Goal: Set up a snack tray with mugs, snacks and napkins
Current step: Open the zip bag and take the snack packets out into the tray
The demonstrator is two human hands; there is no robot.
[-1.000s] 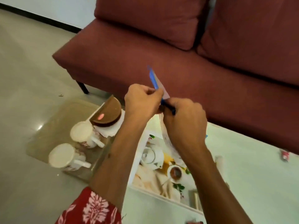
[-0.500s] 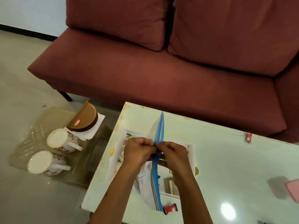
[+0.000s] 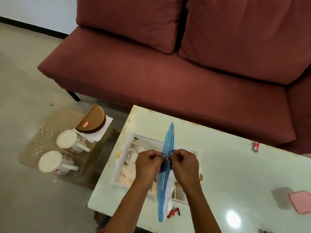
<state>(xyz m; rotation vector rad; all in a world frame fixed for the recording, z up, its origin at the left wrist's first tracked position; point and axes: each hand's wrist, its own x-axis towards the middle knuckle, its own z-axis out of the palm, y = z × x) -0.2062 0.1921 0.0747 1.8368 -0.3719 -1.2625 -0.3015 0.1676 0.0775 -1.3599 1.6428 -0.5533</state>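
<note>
I hold a blue snack packet (image 3: 168, 140) edge-on above a white tray (image 3: 125, 152) with a printed picture, which lies on the pale green table (image 3: 235, 165). My left hand (image 3: 148, 163) and my right hand (image 3: 182, 163) each pinch one side of the packet's top seam, knuckles almost touching. Two white mugs with red flowers, one mug (image 3: 70, 142) behind the other mug (image 3: 53, 163), lie on a clear tray (image 3: 42, 132) on the floor to the left. A brown half-round napkin holder (image 3: 91, 121) sits on white napkins (image 3: 99, 133) beside them.
A dark red sofa (image 3: 168, 73) runs along the table's far side. A pink box (image 3: 301, 201) lies at the table's right edge. Small red wrappers, one wrapper (image 3: 256, 146) at the far right and another wrapper (image 3: 174, 213) near the front, lie on the table.
The view has swung right and down. My hands and the packet have come down from in front of the sofa to just above the white tray.
</note>
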